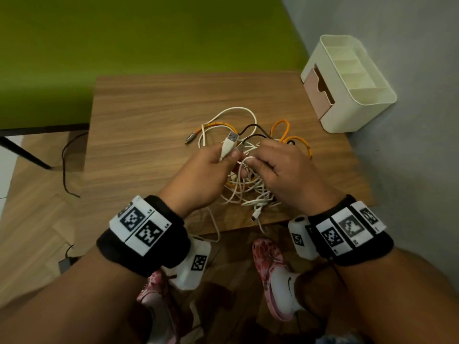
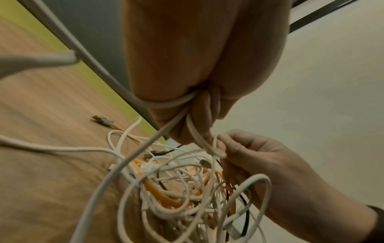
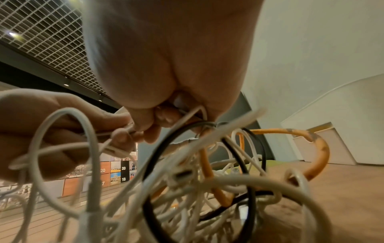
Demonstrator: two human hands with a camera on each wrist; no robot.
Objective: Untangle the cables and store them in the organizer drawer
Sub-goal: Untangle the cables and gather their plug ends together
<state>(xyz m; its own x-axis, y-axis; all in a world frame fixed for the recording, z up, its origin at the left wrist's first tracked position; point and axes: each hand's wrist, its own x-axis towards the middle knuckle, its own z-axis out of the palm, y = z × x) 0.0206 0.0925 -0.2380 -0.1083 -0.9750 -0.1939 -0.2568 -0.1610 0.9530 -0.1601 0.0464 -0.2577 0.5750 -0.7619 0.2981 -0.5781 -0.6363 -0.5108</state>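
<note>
A tangle of white, orange and black cables (image 1: 248,170) lies on the wooden table (image 1: 149,115), partly lifted between my hands. My left hand (image 1: 211,162) grips a white cable just behind its USB plug (image 1: 229,142), which points away from me. My right hand (image 1: 278,162) pinches a white loop of cable (image 1: 244,161) right beside it. In the left wrist view the white cable (image 2: 176,102) wraps round my left fingers, and my right hand (image 2: 259,157) holds strands above the tangle (image 2: 187,189). The right wrist view shows my right fingers (image 3: 164,116) curled on white strands over the cables (image 3: 207,172).
A cream organizer (image 1: 352,78) with a partly open pink drawer (image 1: 320,88) stands at the table's far right corner against a grey wall. An orange cable's metal plug (image 1: 190,140) lies left of the tangle. A green panel (image 1: 124,33) is behind the table; my feet are below.
</note>
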